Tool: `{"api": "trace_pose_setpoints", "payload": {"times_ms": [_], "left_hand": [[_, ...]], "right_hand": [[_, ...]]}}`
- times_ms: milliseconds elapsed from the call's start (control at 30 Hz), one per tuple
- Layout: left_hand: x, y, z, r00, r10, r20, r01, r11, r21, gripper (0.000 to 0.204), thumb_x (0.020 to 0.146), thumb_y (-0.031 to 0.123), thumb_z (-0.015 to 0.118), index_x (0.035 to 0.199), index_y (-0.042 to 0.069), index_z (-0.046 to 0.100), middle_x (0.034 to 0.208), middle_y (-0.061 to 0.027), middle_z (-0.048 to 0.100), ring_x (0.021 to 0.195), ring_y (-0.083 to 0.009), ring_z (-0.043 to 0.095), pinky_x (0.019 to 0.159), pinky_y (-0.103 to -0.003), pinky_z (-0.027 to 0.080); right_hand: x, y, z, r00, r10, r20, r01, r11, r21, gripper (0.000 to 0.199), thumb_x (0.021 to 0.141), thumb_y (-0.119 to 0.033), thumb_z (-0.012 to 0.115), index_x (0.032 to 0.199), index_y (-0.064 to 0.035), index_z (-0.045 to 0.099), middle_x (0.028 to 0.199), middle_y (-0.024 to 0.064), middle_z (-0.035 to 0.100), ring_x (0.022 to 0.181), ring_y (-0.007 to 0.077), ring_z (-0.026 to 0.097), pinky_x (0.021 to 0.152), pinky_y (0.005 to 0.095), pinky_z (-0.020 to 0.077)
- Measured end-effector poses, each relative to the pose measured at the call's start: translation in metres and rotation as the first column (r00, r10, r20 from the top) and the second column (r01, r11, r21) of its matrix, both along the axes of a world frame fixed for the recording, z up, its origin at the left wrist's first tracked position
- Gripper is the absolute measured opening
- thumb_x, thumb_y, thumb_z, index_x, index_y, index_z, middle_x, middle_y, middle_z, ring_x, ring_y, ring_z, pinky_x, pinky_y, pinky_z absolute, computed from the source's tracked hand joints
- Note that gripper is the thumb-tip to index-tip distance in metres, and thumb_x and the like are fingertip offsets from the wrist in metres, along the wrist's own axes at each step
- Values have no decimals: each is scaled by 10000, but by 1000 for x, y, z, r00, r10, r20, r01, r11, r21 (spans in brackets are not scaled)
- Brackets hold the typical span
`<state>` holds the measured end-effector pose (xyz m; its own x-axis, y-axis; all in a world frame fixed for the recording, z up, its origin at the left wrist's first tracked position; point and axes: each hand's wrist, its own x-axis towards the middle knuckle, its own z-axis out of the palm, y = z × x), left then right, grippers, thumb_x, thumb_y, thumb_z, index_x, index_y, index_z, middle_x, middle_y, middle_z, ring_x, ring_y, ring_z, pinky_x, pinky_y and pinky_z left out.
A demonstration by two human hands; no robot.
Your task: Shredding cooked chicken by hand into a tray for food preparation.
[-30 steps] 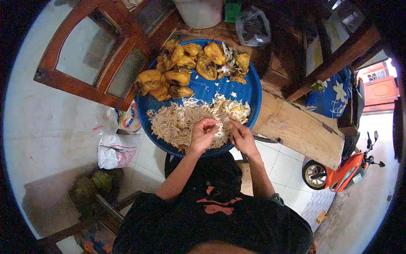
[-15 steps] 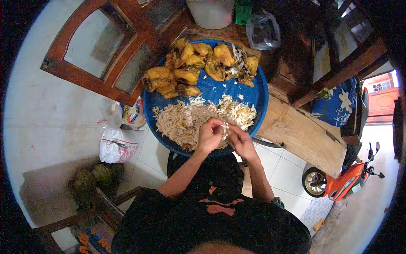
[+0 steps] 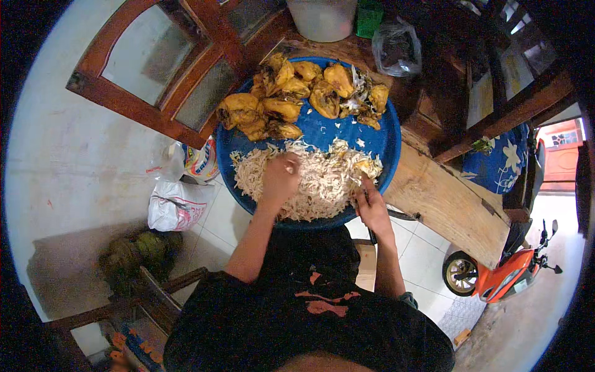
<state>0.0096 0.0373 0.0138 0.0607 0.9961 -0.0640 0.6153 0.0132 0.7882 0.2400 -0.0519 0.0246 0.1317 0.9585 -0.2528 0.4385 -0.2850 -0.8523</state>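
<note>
A round blue tray [image 3: 389,149] holds a wide heap of pale shredded chicken [image 3: 322,193] in its near half. Several browned yellow chicken pieces [image 3: 282,108] lie along its far side. My left hand [image 3: 282,180] is over the left part of the heap, its fingers smeared by motion. At the heap's right edge, my right hand [image 3: 374,209] has its fingers stretched forward and slightly apart, nearest to a small yellowish chicken piece [image 3: 367,168]. Whether the fingertips touch that piece is hard to make out.
A wooden plank [image 3: 446,198] extends right from beside the tray. Brown framed glass doors [image 3: 180,118] stand at the left. Behind the tray are a pale bucket [image 3: 322,22] and a clear plastic bag [image 3: 396,48]. A white sack [image 3: 180,204] sits on the floor; an orange motorbike [image 3: 511,270] is at right.
My hands, together over the heap before, have moved apart. The left went left and farther in over the shreds, and the right shifted to the heap's right edge. The view has shifted slightly.
</note>
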Motion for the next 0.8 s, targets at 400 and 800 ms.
{"api": "trace_pose_setpoints", "payload": {"times_ms": [400,800], "left_hand": [[-45,-15,-49,991,-96,91,80,983,163,210,816,228,666,967,84,693,801,-115,691,733,-215,669,689,-331,527],[20,-55,-2,741,62,668,205,927,-314,211,836,70,657,1013,-43,637,837,-74,666,719,-112,629,671,-251,512]], "right_hand": [[-19,3,1,960,107,-259,-130,989,-71,462,952,-141,443,1398,-64,352,578,-13,430,482,78,424,449,243,354],[-29,4,30,871,183,-456,-312,923,-226,314,983,-191,440,1250,-60,538,587,-14,475,468,58,400,434,212,338]]}}
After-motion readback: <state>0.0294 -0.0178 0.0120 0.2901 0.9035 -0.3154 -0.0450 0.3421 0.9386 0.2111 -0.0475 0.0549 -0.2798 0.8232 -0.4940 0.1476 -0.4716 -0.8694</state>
